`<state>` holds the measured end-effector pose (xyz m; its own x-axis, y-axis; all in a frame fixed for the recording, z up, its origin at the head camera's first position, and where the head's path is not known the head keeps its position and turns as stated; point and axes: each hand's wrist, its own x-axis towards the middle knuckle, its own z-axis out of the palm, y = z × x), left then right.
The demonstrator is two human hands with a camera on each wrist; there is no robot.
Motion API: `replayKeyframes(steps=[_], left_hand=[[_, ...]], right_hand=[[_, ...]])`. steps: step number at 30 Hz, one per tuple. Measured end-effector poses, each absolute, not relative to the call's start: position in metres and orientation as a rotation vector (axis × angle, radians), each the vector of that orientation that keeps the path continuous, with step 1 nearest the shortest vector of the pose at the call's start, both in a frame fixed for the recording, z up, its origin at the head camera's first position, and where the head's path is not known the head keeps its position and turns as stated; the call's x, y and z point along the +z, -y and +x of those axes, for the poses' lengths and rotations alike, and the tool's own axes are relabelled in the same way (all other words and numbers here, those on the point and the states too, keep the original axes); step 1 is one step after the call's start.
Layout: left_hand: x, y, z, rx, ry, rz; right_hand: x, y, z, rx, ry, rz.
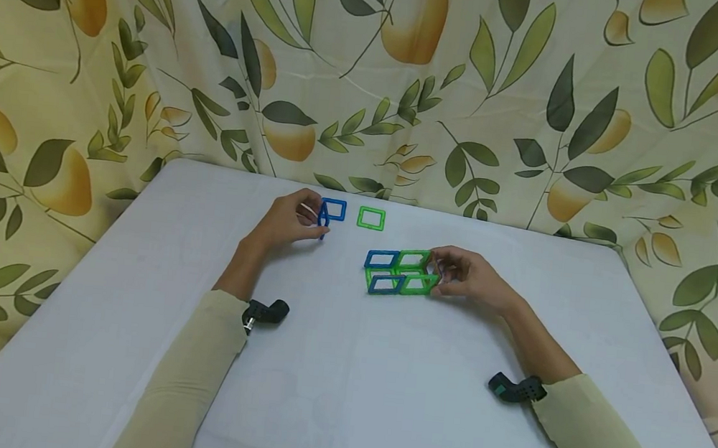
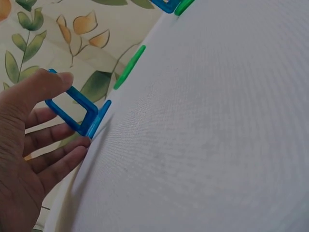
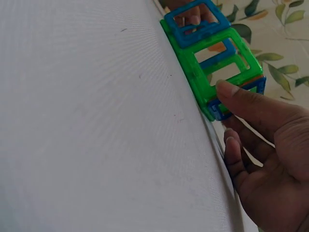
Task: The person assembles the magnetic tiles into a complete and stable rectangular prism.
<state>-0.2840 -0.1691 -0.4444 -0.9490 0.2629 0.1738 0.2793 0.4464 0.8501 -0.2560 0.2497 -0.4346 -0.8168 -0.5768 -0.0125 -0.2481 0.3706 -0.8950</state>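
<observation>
My left hand [image 1: 288, 217] pinches a blue square magnetic tile [image 1: 324, 222] between thumb and fingers, holding it upright. In the left wrist view, the held tile's lower edge meets or nearly meets a second blue tile [image 2: 101, 117] lying on the table; contact is unclear. At the right end of a box-like structure of blue and green magnetic tiles [image 1: 400, 278], my right hand [image 1: 469, 276] grips it, the thumb on a green tile [image 3: 205, 89]. A dark blue tile [image 3: 219, 110] closes that end. Fingers behind the structure are partly hidden.
A single green tile [image 1: 370, 227] lies flat between the blue tile and the structure, near the far edge of the white table [image 1: 344, 381]. Behind that edge hangs a leaf-and-fruit patterned cloth [image 1: 360, 73].
</observation>
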Motion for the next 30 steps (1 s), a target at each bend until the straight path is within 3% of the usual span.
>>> replayKeyframes(steps=[30], left_hand=[[-0.4384,0.1612,-0.2805,-1.528,2.747,-0.526]], right_hand=[[-0.4391,-0.2450,-0.2588,-1.413,-2.464,-0.642]])
